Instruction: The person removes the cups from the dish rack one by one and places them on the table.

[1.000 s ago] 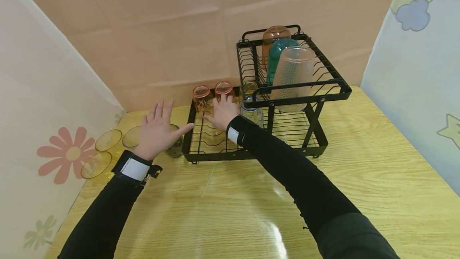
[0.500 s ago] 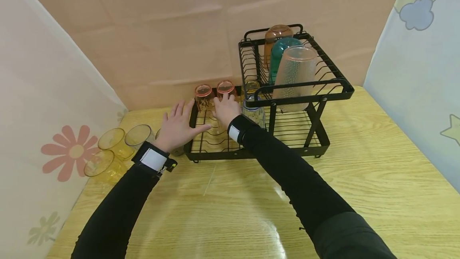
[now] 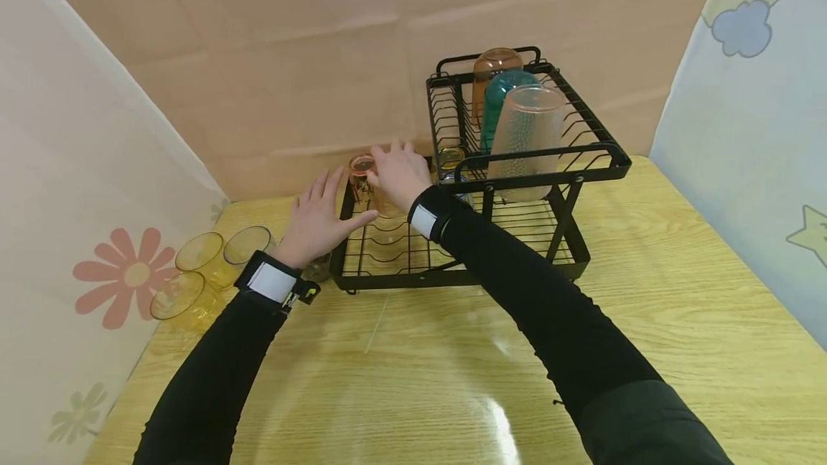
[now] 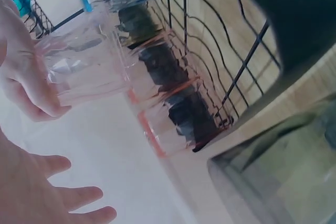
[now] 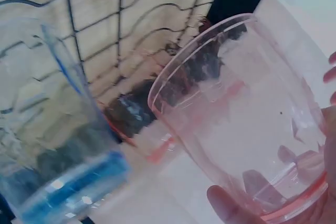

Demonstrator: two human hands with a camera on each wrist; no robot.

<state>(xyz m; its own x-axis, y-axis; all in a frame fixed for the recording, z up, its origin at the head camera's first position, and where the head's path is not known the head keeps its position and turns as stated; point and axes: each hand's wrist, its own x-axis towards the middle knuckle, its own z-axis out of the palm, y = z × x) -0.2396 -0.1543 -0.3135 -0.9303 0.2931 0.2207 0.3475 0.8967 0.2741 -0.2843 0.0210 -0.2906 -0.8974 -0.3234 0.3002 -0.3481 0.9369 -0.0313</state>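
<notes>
My right hand [image 3: 400, 174] grips a clear pink-tinted glass [image 5: 236, 124] by its base, mouth down, above the lower tier of a black dish rack [image 3: 388, 280]. Its fingers curl round the base in the right wrist view. Behind it in the rack stand upside-down pink-rimmed glasses [image 4: 176, 121], one [image 3: 362, 171] showing left of the hand in the head view. A blue-rimmed glass [image 5: 63, 129] is beside the held one. My left hand [image 3: 313, 224] spreads its straight fingers at the rack's left edge, holding nothing, above a dark greenish glass [image 3: 316, 269].
Yellow glasses [image 3: 187, 303] and a blue-rimmed glass [image 3: 248, 244] stand mouth up on the wooden table [image 3: 388, 393] at left. The rack's upper tier bears an amber glass [image 3: 496, 67], a teal glass [image 3: 507, 88] and a clear textured tumbler [image 3: 530, 128]. Cloth walls enclose the table.
My right hand has moved farther back and up in the head view, now covering the second pink-rimmed glass. My left hand has shifted right toward the rack, fingers still spread.
</notes>
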